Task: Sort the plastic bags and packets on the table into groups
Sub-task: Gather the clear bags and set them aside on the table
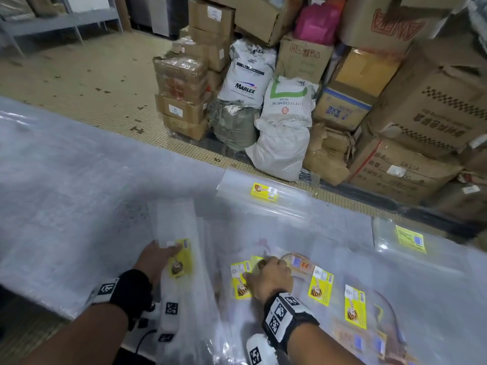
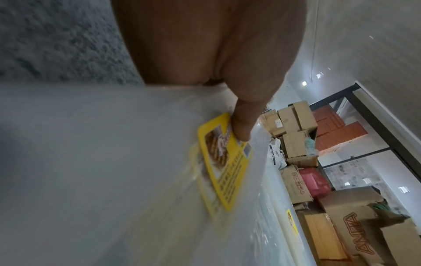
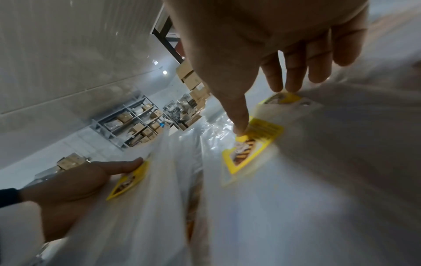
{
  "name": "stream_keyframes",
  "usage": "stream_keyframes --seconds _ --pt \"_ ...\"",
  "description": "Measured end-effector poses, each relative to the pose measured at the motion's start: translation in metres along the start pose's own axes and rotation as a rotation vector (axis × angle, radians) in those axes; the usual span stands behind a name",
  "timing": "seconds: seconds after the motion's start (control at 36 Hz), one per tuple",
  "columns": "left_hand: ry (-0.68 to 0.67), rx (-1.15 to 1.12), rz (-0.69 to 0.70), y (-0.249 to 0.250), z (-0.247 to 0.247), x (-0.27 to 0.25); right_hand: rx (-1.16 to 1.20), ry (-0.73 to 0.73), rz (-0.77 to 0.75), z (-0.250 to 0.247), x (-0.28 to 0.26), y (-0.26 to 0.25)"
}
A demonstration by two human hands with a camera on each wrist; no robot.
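Now my left hand (image 1: 154, 260) pinches one yellow-labelled bag (image 1: 184, 262); my right hand (image 1: 271, 277) presses loosely spread fingers (image 3: 293, 72) on a second bag (image 1: 240, 281). At least six yellow labels (image 1: 355, 309) dot the desk (image 1: 66, 193).

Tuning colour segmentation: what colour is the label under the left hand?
Yellow; the label shows best in the left wrist view.

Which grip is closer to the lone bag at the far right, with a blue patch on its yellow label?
Right. The right grip touches the labelled bags, left of the lone bag and apart from it; the left grip pinches a long bag farther left.
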State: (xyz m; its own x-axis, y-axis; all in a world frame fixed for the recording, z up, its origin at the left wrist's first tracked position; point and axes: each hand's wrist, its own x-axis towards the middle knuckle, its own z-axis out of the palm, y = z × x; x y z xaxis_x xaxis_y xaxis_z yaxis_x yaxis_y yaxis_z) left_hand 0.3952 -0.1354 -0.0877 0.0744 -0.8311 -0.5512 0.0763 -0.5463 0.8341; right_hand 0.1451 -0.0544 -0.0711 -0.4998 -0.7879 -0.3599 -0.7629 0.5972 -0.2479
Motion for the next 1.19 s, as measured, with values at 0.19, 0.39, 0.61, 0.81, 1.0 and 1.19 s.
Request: stream_keyframes --seconds 0.19,0.39,0.61,0.81,1.0,1.19 --pt "-0.019 0.003 0.007 -0.007 0.001 0.016 0.076 -0.046 0.020 -0.009 0.004 0.002" --pt "-0.048 -0.049 0.014 0.005 0.016 0.009 0.498 0.031 -0.032 -0.031 0.005 -0.010" --pt "-0.073 -0.084 0.029 0.013 0.026 0.002 0.950 0.159 -0.194 -0.053 0.008 -0.046" --pt "-0.134 -0.103 0.038 0.026 0.044 -0.023 0.926 0.059 -0.338 -0.044 -0.008 -0.069" --pt "-0.156 -0.239 -0.126 0.026 0.044 -0.039 0.711 0.045 -0.243 -0.003 -0.023 -0.070" --pt "-0.213 -0.221 -0.096 0.018 0.044 -0.047 0.674 -0.065 -0.200 0.005 -0.030 -0.070"
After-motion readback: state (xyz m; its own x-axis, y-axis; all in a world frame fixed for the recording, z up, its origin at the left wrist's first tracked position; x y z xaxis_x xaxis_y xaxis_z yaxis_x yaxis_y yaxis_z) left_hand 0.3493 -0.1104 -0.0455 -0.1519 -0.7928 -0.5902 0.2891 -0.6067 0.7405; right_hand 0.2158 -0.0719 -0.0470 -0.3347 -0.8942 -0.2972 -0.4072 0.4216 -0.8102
